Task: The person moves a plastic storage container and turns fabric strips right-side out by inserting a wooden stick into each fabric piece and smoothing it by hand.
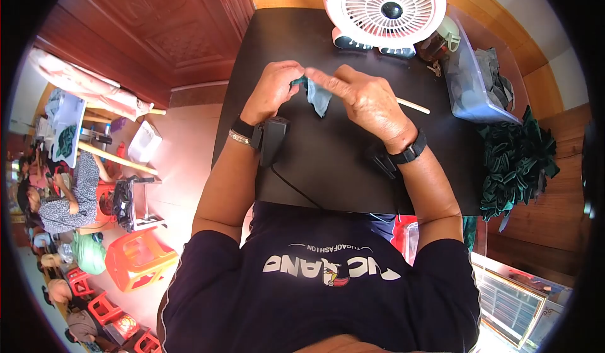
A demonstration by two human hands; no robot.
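Note:
A small piece of teal and pale blue cloth (pixel 319 98) hangs between my two hands over the black table (pixel 302 151). My left hand (pixel 275 88) has its fingers closed on the cloth's dark upper end. Beside it, my right hand (pixel 362 98) stretches its index finger across to the left fingertips, with the other fingers curled. A pale wooden stick (pixel 413 106) sticks out past the right hand; whether that hand holds it is hidden. Both wrists wear black bands, and a black device sits by the left wrist.
A pink fan (pixel 387 12) stands at the table's far edge. To the right are a clear bin (pixel 469 79) of grey cloth and a bunch of dark green fabric (pixel 517 164). Several people and red stools (pixel 140 260) are at the left.

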